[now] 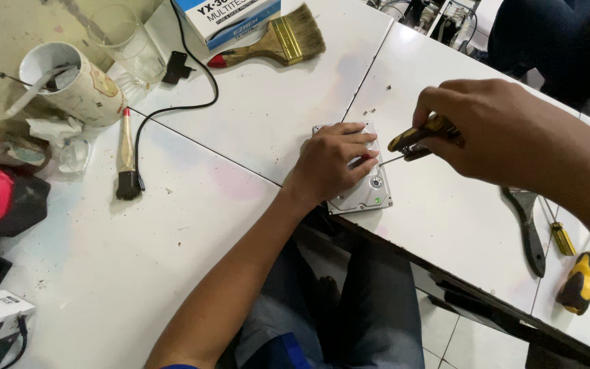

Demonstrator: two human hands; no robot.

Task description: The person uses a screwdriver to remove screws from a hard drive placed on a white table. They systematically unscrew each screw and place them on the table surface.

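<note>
Head view. The left hand point(334, 158) lies flat, fingers spread, on a silver hard drive point(363, 195) resting at the near edge of the white table point(172, 225), pressing it down without grasping. The right hand point(493, 130) is closed around the yellow-and-black handle of a screwdriver point(419, 139), whose thin shaft slants down to the drive's top plate; the tip appears to meet a screw, though the left fingers partly hide it. A small black brush point(127, 160) lies well to the left, a second screwdriver point(580, 280) far right
</note>
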